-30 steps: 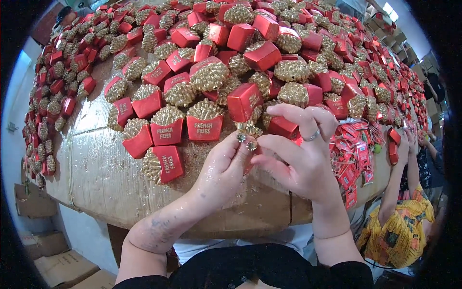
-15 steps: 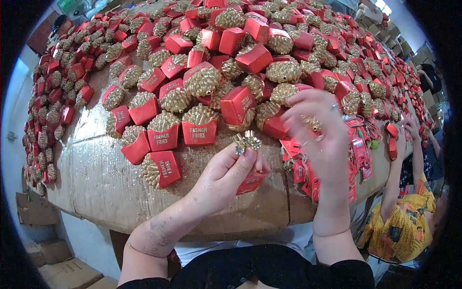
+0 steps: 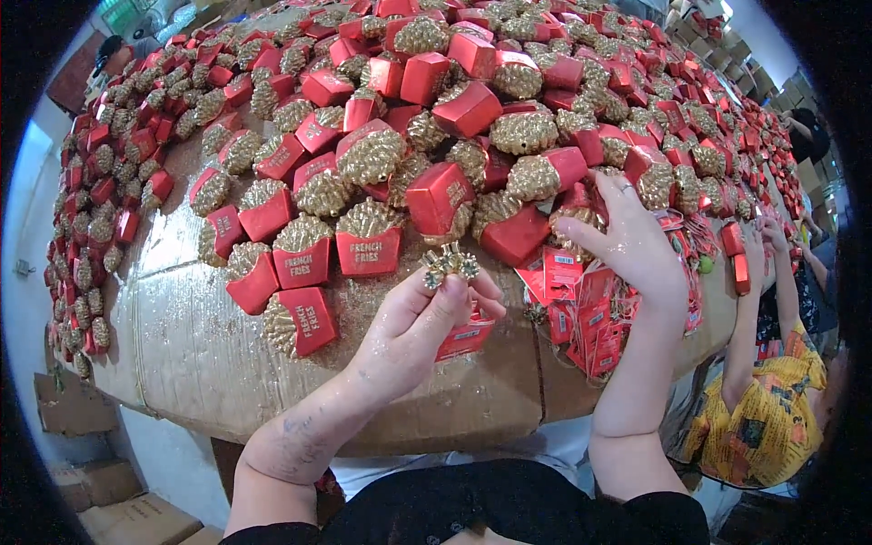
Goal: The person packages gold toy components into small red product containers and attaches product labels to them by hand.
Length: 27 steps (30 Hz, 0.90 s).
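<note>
My left hand (image 3: pixel 413 318) is closed, pinching several small shiny gold pieces (image 3: pixel 450 263), like ornament caps, between thumb and fingers. Just below its fingers shows a red piece (image 3: pixel 463 338); whether the hand holds it or it lies on the table, I cannot tell. My right hand (image 3: pixel 636 238) reaches over the near edge of the pile, thumb and fingers apart. Under it sits a glittery gold ornament (image 3: pixel 581 232), partly hidden by the hand. Red-and-gold ornaments shaped like boxes of fries, such as one upright box (image 3: pixel 370 247), lie in front of the hands.
A heap of the same ornaments (image 3: pixel 527 133) covers much of the cardboard-topped table (image 3: pixel 200 363). Red tags with strings (image 3: pixel 590 313) are piled below my right hand. At the right, a person in a yellow patterned shirt (image 3: pixel 758 422) works with both hands by the pile.
My right hand has moved up and away from above the tags to the ornaments at the pile's edge. My left hand has stayed nearly in place with the gold pieces.
</note>
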{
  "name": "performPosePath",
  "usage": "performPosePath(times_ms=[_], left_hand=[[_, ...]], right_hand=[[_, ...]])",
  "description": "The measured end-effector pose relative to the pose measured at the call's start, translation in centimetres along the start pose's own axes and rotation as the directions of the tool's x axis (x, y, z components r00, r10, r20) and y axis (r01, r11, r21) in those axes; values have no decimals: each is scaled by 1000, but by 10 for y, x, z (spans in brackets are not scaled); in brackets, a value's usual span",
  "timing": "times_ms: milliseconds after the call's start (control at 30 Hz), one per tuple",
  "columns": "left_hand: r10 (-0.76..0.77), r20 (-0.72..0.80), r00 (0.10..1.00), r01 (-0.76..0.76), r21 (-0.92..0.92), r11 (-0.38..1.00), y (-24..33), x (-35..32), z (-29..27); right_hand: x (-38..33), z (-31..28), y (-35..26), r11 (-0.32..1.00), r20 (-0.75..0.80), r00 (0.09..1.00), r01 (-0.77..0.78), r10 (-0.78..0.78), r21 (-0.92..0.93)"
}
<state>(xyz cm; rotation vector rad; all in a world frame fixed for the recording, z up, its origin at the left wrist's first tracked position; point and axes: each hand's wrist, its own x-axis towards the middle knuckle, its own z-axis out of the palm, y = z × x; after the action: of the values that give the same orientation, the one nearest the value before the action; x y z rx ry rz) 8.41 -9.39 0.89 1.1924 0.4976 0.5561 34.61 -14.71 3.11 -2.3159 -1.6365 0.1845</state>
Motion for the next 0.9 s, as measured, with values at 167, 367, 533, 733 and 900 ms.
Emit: performPosePath(times_ms=[167, 367, 533, 733, 900], left_hand=[[26, -31, 999, -29, -92, 995, -10, -1, 2], [7, -107, 994, -24, -158, 987, -9, -2, 0], [-63, -95, 993, 39, -238, 970, -11, 0, 1], [-100, -5, 995, 99, -56, 994, -8, -4, -1], [-92, 43, 995, 97, -143, 985, -8, -7, 4]], right_hand=[[-1, -4, -4, 997, 44, 998, 48, -51, 59], [3, -15, -14, 859, -271, 955, 36, 120, 511], [-1, -8, -32, 495, -530, 838, 408, 129, 767], [-19, 18, -78, 116, -317, 946, 323, -70, 939], [-20, 24, -80, 187, -310, 944, 327, -111, 926]])
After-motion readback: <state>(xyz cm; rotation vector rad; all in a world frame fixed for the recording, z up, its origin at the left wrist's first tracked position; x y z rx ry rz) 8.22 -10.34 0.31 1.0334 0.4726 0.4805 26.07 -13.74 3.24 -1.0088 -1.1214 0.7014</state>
